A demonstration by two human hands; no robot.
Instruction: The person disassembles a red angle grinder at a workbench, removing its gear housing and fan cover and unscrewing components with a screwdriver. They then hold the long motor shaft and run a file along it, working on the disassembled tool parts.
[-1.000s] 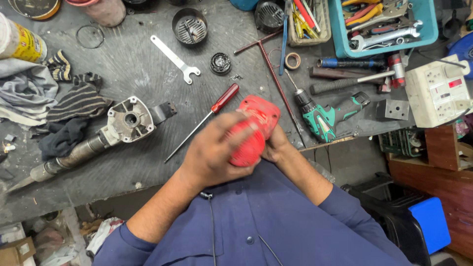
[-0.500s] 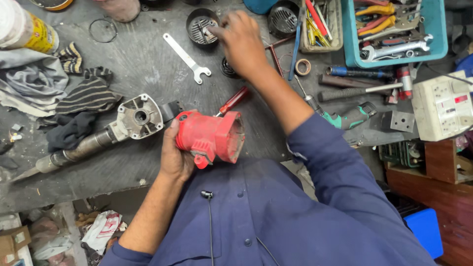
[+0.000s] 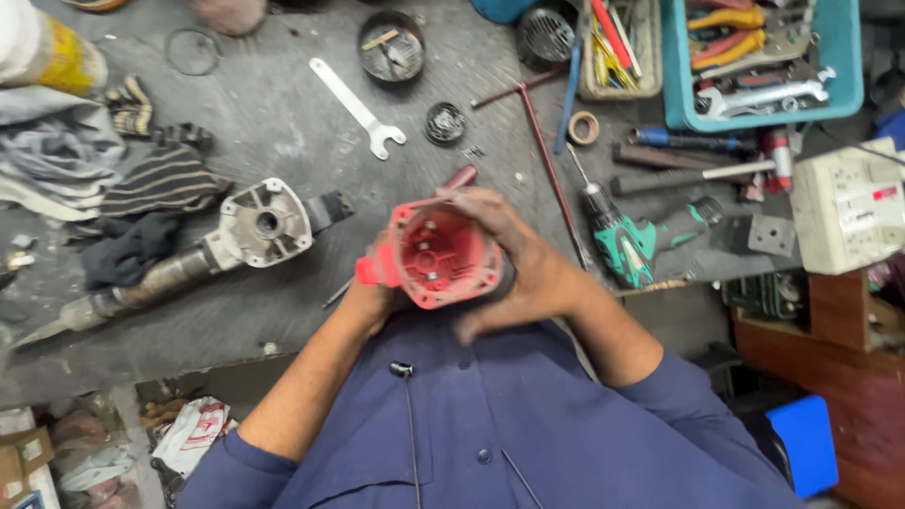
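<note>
— What do I have in hand?

— I hold a red plastic tool housing at the near edge of the workbench, close to my chest, its open end turned up at the camera so I see down into the hollow. My right hand wraps its right side, fingers curled over the far rim. My left hand cups it from the lower left, mostly hidden behind the housing.

— And around it?

— Left of it lies a grey metal gear head with a long chisel shaft. A red-handled screwdriver pokes out just beyond the housing. A flat spanner lies farther off, and a green cordless drill rests to the right.
</note>
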